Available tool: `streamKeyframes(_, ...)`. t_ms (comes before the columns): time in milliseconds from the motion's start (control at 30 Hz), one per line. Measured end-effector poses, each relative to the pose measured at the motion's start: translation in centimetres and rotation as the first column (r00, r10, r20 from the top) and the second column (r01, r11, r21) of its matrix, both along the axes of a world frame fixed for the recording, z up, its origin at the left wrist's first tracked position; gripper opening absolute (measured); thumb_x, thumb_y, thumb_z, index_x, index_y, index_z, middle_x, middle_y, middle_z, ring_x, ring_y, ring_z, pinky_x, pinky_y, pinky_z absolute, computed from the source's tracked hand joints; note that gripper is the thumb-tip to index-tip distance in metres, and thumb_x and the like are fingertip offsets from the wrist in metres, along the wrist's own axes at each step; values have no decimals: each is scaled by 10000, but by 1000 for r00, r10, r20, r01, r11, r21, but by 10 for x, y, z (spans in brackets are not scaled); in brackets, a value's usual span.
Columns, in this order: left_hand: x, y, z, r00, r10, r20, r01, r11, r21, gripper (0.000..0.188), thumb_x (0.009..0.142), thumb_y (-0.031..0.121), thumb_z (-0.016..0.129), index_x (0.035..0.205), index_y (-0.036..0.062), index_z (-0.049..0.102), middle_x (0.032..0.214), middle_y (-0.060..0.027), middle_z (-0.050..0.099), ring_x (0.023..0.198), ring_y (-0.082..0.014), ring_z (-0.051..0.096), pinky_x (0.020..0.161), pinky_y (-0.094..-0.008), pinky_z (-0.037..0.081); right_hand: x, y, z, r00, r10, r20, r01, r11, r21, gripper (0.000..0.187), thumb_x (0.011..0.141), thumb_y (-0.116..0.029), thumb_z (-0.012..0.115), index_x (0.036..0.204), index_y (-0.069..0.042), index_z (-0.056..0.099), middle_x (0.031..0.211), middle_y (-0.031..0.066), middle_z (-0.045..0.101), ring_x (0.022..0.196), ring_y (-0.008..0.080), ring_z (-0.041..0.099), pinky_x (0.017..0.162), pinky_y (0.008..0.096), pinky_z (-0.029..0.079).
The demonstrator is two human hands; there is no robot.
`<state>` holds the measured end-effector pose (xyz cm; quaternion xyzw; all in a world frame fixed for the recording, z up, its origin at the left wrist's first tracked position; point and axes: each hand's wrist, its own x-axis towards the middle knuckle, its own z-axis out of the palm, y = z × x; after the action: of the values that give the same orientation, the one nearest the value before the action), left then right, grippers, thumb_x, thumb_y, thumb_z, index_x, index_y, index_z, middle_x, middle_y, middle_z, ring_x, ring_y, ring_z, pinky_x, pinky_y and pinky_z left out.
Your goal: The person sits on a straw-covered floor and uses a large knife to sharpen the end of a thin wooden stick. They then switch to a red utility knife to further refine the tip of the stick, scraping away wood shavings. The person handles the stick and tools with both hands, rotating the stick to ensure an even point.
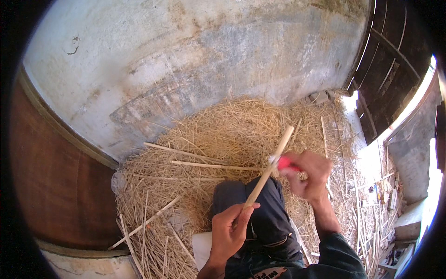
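A pale wooden stick (269, 169) slants up and away over my knees. Its lower end is gripped by my left hand (231, 230), thumb pressed along the wood. Farther up the stick, my right hand (310, 173) is closed around a small red tool (289, 163). Motion smears that hand and the tool, so its exact kind is not plain. A whitish part of the tool meets the side of the stick a little below its far end.
Straw and shavings (227, 128) cover the floor, with several thin sticks (200, 156) lying across them. A stained plaster wall (186, 60) rises ahead. At left is a brown panel (60, 176); at right, dark boards (390, 60) and a block (411, 221).
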<state>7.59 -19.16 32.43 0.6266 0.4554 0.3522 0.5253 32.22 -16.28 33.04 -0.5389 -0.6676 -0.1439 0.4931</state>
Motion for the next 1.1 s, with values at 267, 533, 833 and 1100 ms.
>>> streamKeyframes(267,-24,-10,-34,998,9,57,5,970,-241,254,1072,182,574,1055,4,754,612,24,480,533,-37,388,493,-246,308,57,13,0,879,-348,-325,341,937,-82,241,973,-220,720,1074,-10,779,722,36,693,582,89,558,523,248,377)
streamKeyframes(533,0,11,-32,999,28,46,-26,999,-46,344,1084,264,553,938,2,722,611,52,461,526,-15,397,469,-225,284,-33,-29,-30,975,169,-147,-205,934,-292,225,798,-209,866,977,-109,773,779,41,709,630,200,694,562,325,553)
streamKeyframes(833,7,5,-19,996,58,-65,-48,988,146,259,1072,190,579,942,8,708,591,-19,510,511,-57,432,469,-270,325,-39,-27,-26,979,196,-54,-203,945,-258,248,790,-256,870,981,-131,772,739,3,668,575,187,661,511,316,521)
streamKeyframes(1100,2,-1,-16,990,101,-100,-88,988,129,330,1074,227,544,867,25,703,575,33,438,499,-41,374,472,-265,261,-32,-21,-23,985,171,7,-165,961,-221,223,801,-293,854,962,-156,783,717,5,664,556,198,647,500,330,509)
